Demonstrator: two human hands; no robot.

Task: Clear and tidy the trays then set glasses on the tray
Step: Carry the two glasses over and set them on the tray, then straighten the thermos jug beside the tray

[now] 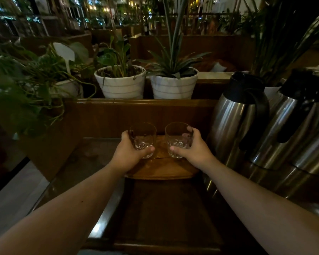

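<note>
Two clear, empty glass tumblers stand upright side by side over a light wooden tray (pixel 160 171) at the back of the counter. My left hand (pixel 129 155) wraps around the left glass (pixel 143 138), thumb across its front. My right hand (pixel 195 150) grips the right glass (pixel 179 138) the same way. Whether the glass bases touch the tray I cannot tell. A larger dark wooden tray (pixel 166 214) lies nearer to me, under my forearms, with nothing visible on it.
Two tall steel thermos jugs (pixel 236 116) (pixel 293 129) stand close on the right. Behind a wooden ledge (pixel 136 103) sit white plant pots (pixel 121 81) (pixel 173 83). Trailing leaves (pixel 26 92) hang over the left. The counter's glass top (pixel 92 159) drops off at left.
</note>
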